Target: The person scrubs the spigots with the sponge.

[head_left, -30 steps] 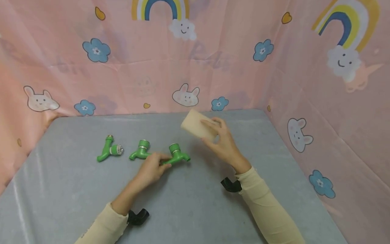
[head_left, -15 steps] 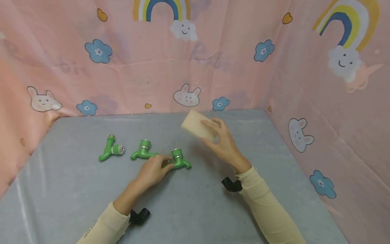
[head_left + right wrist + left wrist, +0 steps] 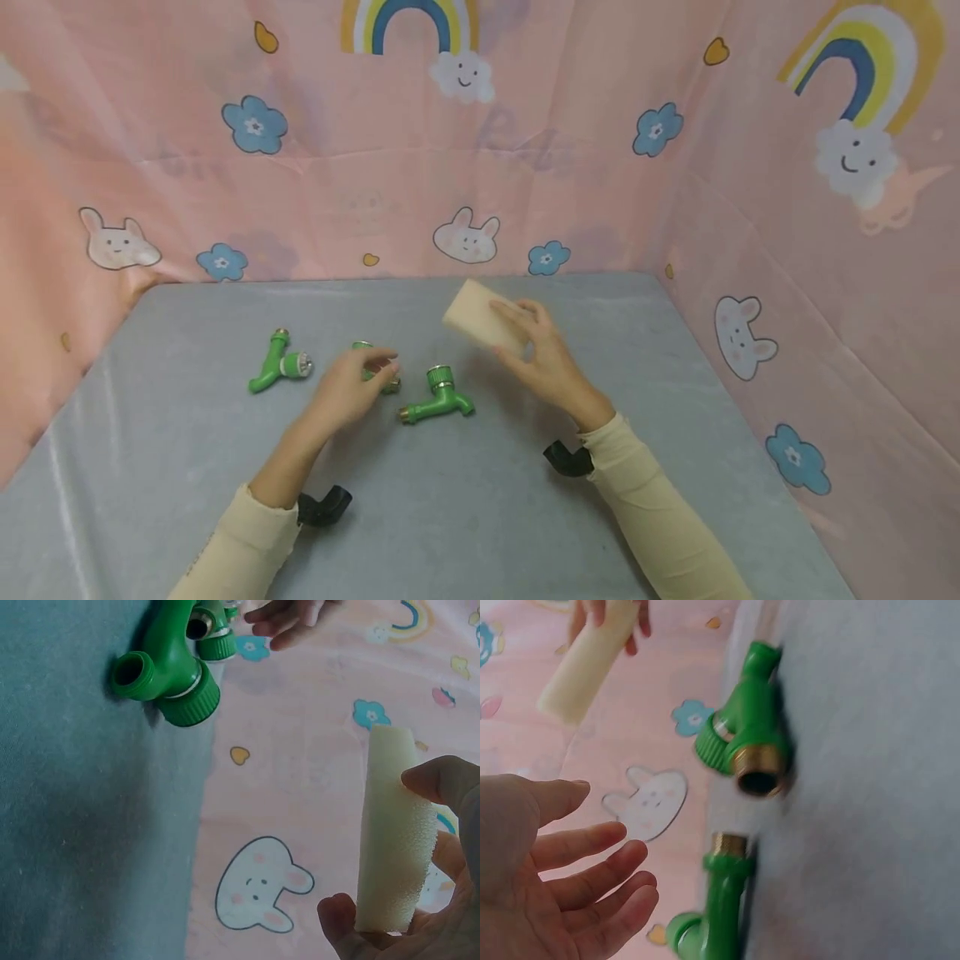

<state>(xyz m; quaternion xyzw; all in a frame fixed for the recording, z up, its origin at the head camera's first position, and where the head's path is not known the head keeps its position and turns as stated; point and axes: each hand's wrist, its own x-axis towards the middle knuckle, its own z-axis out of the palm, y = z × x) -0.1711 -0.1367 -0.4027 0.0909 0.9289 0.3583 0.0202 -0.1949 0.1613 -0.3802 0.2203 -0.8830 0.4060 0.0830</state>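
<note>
Sleeve print: small dark marks on the left sleeve [image 3: 240, 537], too small to read.
Curtain lettering: faint, pale writing on the far pink curtain [image 3: 570, 208], not legible.
Left hand [image 3: 345, 390]: fingers parted and loosely bent, holding nothing; it hovers by the middle tap [image 3: 390, 387], hiding part of it.
Right hand [image 3: 553, 362]: thumb and fingers pinch a cream sponge [image 3: 480, 312], tilted and raised off the table at right of centre.
Green taps: the left tap [image 3: 272, 367] and right tap [image 3: 441, 403] lie either side of the middle one, brass-coloured threads showing.
Surface: grey table [image 3: 480, 517].
Room: curtain behind and along both sides, printed with rainbows, smiling clouds, blue flowers and rabbit heads.
</note>
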